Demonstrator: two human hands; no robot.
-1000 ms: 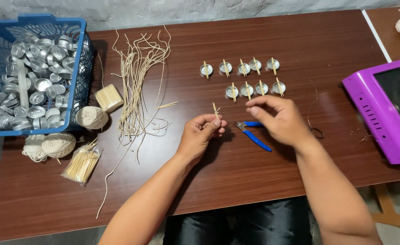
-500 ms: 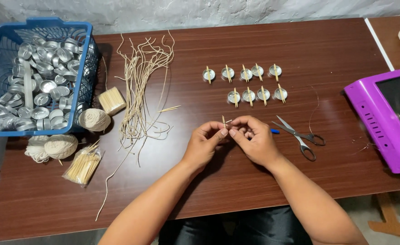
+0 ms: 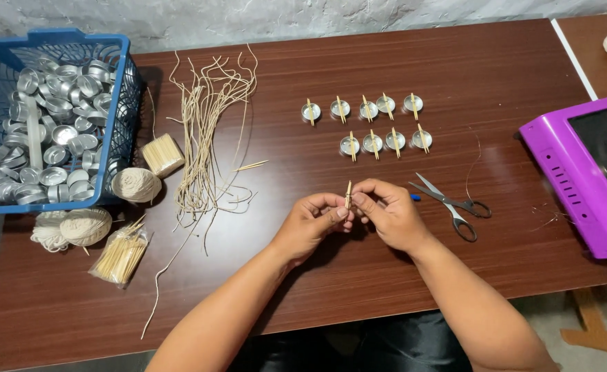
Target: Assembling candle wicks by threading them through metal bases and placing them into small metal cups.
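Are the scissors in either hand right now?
No: the scissors lie on the table beside the right hand, which pinches a small stick with the left hand.

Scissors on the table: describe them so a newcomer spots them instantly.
Start at the purple plastic machine at the brown wooden table's right edge. Just left of it, beside the right hand, lie the steel scissors with dark loop handles, blades shut. They are the only metal tool; the neighbours are small round cups.
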